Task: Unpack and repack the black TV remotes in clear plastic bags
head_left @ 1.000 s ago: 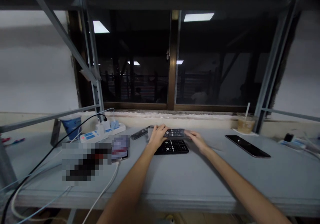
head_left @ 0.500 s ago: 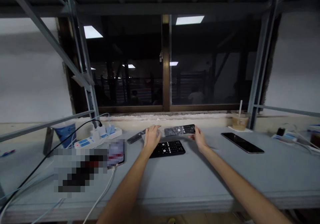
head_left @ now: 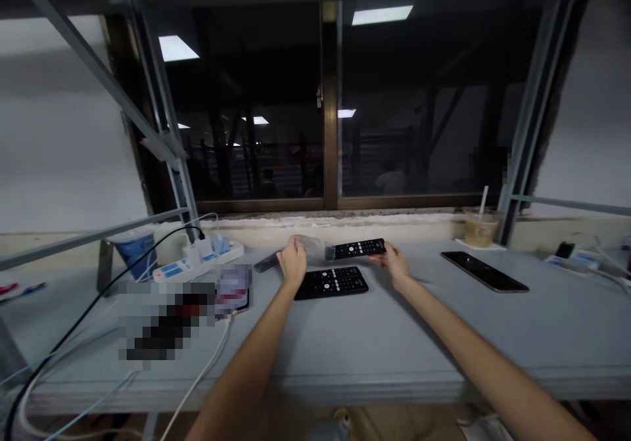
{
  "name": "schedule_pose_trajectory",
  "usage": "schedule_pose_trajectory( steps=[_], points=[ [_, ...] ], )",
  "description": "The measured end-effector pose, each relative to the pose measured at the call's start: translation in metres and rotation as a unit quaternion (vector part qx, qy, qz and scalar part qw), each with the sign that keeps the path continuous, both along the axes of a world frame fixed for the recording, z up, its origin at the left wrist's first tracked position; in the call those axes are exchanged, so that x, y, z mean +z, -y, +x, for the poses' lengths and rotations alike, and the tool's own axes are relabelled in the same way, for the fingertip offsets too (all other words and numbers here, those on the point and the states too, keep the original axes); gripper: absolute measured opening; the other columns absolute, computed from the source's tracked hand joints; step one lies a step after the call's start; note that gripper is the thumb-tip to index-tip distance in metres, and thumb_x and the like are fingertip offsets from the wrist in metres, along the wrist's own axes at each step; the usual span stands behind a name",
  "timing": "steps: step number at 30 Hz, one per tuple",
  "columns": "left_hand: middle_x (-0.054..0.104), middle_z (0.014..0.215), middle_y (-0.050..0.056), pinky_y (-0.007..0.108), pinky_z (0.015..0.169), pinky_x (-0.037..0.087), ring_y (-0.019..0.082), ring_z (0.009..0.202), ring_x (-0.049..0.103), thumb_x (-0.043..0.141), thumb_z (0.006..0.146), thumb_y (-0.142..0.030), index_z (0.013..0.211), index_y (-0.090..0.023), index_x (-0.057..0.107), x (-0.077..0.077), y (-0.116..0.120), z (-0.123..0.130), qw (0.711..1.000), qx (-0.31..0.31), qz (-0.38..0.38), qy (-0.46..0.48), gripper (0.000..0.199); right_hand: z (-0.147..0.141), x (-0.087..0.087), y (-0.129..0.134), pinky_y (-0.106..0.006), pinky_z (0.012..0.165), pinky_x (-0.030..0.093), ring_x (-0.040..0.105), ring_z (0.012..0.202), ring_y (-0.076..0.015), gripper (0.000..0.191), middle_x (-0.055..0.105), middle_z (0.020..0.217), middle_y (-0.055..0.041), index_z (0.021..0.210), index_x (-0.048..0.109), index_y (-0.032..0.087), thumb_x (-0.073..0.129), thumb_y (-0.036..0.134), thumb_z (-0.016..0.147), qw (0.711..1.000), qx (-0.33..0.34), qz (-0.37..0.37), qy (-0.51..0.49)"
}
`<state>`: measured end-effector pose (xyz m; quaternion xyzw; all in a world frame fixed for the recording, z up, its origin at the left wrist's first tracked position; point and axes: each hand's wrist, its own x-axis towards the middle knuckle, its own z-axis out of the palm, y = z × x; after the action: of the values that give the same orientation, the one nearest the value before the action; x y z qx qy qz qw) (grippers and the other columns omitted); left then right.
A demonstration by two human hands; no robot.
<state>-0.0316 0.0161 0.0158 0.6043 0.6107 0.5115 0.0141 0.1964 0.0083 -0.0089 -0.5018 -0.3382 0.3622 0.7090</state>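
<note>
My right hand (head_left: pixel 396 263) grips a black remote control (head_left: pixel 359 248) by its right end, raised above the desk. A clear plastic sleeve (head_left: pixel 314 246) still covers the remote's left end, and my left hand (head_left: pixel 294 261) has its fingers closed on that sleeve. Two black remotes (head_left: pixel 332 282) lie side by side on the desk just below, without visible wrapping. Behind my left hand another remote (head_left: pixel 267 261) is partly hidden.
A dark phone (head_left: pixel 484 271) lies to the right, near a drink cup with a straw (head_left: pixel 479 228). On the left are a white power strip (head_left: pixel 197 262), a blue cup (head_left: pixel 134 255), a charging phone (head_left: pixel 233 290) and several cables. Metal posts flank the desk (head_left: pixel 355 342).
The plastic sleeve has slid left off most of the remote, baring its buttons. My left hand has pulled the sleeve along. The view has tilted slightly.
</note>
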Motion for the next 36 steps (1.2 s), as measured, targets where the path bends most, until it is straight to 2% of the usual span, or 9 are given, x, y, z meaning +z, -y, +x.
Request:
schedule_pose_trajectory(
  steps=[6,10,12,14,17,19,25,31,36],
  points=[
    [0.062,0.059,0.001,0.027,0.074,0.041,0.017,0.069,0.060,0.024,0.081,-0.020,0.072,-0.020,0.058,-0.005,-0.012,-0.004,0.992,0.004,0.015,0.129,0.035,-0.010,-0.003,0.006,-0.023,0.047,0.041,0.064,0.055,-0.0164,0.015,0.062,0.051,0.0036,0.093,0.045,0.023,0.045,0.034,0.082,0.997,0.073,0.003,0.037],
    [0.063,0.057,0.001,0.027,0.074,0.042,0.017,0.072,0.060,0.018,0.086,-0.026,0.081,-0.019,0.062,-0.003,-0.011,-0.004,0.986,0.002,0.008,0.166,0.044,-0.014,-0.005,0.007,-0.024,0.053,0.044,0.064,0.058,-0.0159,0.018,0.063,0.052,0.0022,0.096,0.044,0.022,0.044,0.035,0.084,0.991,0.112,-0.016,0.074],
    [0.067,0.064,0.002,0.029,0.078,0.040,0.017,0.079,0.061,0.020,0.087,-0.027,0.091,-0.019,0.063,0.001,-0.006,-0.003,0.992,0.012,-0.008,0.123,0.043,-0.015,-0.005,0.006,-0.024,0.056,0.046,0.065,0.060,-0.0158,0.020,0.065,0.057,0.0004,0.097,0.045,0.022,0.046,0.036,0.083,0.989,0.122,-0.016,0.082],
    [0.069,0.076,0.005,0.033,0.084,0.037,0.020,0.088,0.060,0.026,0.086,-0.027,0.093,-0.019,0.064,0.004,0.000,-0.001,0.997,0.040,-0.053,0.027,0.040,-0.015,-0.006,0.006,-0.025,0.059,0.047,0.065,0.063,-0.0158,0.023,0.066,0.064,-0.0015,0.098,0.047,0.021,0.050,0.035,0.081,0.988,0.120,-0.013,0.094],
    [0.067,0.093,0.012,0.040,0.088,0.033,0.026,0.100,0.055,0.031,0.085,-0.029,0.090,-0.016,0.067,0.005,0.006,0.003,0.979,0.080,-0.144,-0.122,0.039,-0.013,-0.009,0.004,-0.027,0.065,0.048,0.065,0.071,-0.0171,0.031,0.068,0.073,-0.0043,0.104,0.051,0.019,0.057,0.033,0.077,0.985,0.126,-0.014,0.118],
    [0.066,0.098,0.014,0.040,0.089,0.033,0.027,0.104,0.053,0.032,0.085,-0.029,0.090,-0.014,0.068,0.004,0.008,0.005,0.964,0.081,-0.182,-0.174,0.039,-0.012,-0.012,0.002,-0.029,0.070,0.049,0.065,0.077,-0.0181,0.035,0.069,0.079,-0.0061,0.108,0.052,0.018,0.058,0.030,0.075,0.981,0.146,-0.009,0.129],
    [0.064,0.103,0.014,0.042,0.093,0.031,0.026,0.105,0.054,0.031,0.086,-0.029,0.096,-0.012,0.066,0.000,0.006,0.005,0.955,0.062,-0.229,-0.180,0.040,-0.010,-0.022,-0.005,-0.034,0.081,0.047,0.064,0.081,-0.0186,0.034,0.070,0.084,-0.0068,0.107,0.059,0.017,0.058,0.022,0.073,0.964,0.195,0.014,0.180],
    [0.064,0.105,0.015,0.040,0.094,0.033,0.025,0.103,0.057,0.033,0.085,-0.032,0.096,-0.012,0.066,0.000,0.003,0.003,0.952,0.066,-0.249,-0.165,0.040,-0.010,-0.026,-0.009,-0.038,0.090,0.042,0.061,0.092,-0.0201,0.027,0.069,0.096,-0.0064,0.093,0.067,0.018,0.061,0.031,0.070,0.941,0.224,0.045,0.249],
    [0.064,0.105,0.016,0.038,0.093,0.036,0.025,0.102,0.057,0.034,0.085,-0.033,0.097,-0.011,0.065,-0.001,0.001,0.002,0.950,0.068,-0.257,-0.162,0.040,-0.009,-0.024,-0.006,-0.040,0.094,0.038,0.060,0.095,-0.0218,0.026,0.068,0.098,-0.0069,0.085,0.070,0.017,0.060,0.034,0.069,0.936,0.225,0.038,0.268]
  ],
)
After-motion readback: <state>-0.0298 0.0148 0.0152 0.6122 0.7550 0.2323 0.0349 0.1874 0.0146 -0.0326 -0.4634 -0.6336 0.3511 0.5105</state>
